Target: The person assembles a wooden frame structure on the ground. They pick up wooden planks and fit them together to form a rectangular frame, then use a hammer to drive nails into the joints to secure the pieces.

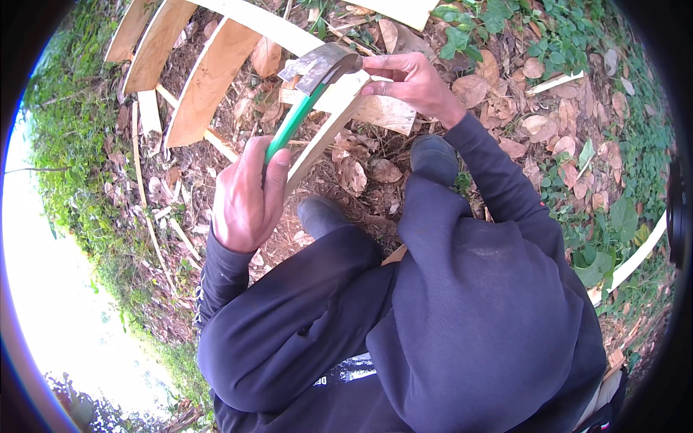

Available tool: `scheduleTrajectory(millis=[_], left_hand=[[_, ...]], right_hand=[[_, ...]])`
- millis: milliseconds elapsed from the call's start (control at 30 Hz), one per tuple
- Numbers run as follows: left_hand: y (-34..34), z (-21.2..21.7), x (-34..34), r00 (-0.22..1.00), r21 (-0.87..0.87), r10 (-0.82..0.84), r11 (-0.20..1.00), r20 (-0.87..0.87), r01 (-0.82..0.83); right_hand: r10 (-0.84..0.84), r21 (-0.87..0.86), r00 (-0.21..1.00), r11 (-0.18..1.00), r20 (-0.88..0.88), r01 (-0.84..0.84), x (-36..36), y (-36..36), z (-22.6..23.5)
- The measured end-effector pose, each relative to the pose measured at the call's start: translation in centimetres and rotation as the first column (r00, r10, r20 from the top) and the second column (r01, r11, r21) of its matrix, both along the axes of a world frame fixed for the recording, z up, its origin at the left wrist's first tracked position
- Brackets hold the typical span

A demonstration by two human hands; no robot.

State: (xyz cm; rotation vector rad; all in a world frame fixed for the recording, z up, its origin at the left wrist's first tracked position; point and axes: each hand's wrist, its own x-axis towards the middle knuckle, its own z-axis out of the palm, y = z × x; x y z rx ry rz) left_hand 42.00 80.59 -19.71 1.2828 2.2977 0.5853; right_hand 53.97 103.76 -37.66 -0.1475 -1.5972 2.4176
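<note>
My left hand is closed around the green handle of a claw hammer, whose worn metal head points up and to the right. The hammer's head reaches over the upper end of a narrow wooden strip. Right beside the striking face, my right hand has its thumb and fingers pinched together at the strip's end. Whatever lies between those fingertips is too small or hidden to make out. Under the strip's upper end, a pale flat board runs crosswise.
Several flat wooden slats are joined to long pale rails at the upper left. Dry leaves and thin wood offcuts litter the ground. Green plants grow on the right. My bent legs and dark boots lie below the work.
</note>
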Motion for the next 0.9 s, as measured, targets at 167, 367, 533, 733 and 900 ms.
scheduleTrajectory(millis=[167, 367, 533, 733, 900], left_hand=[[0.0, -0.3, 0.0, 1.0, 0.039, 0.006, 0.999, 0.001, -0.006], [0.0, -0.1, 0.0, 1.0, 0.001, -0.012, 1.0, 0.017, 0.012], [-0.1, -0.1, 0.2, 1.0, 0.0, -0.003, 1.0, 0.015, 0.003], [-0.1, -0.1, 0.1, 1.0, -0.037, -0.021, 0.999, 0.02, 0.022], [-0.3, 1.0, 0.0, 0.999, 0.035, -0.012, 0.999, -0.031, 0.014]], right_hand=[[-0.028, 0.052, 0.999, 0.998, 0.017, 0.027, -0.2, 0.1, 0.1], [-0.032, 0.063, 0.999, 0.998, 0.014, 0.031, -0.2, 0.1, 0.0], [-0.013, 0.112, 0.999, 0.994, 0.047, 0.007, -0.1, -0.6, 0.9], [-0.005, 0.069, 0.998, 0.998, 0.06, 0.001, 0.0, -0.6, 0.7], [-0.077, 0.353, 0.996, 0.932, -0.034, 0.084, -0.1, -0.7, 1.5]])
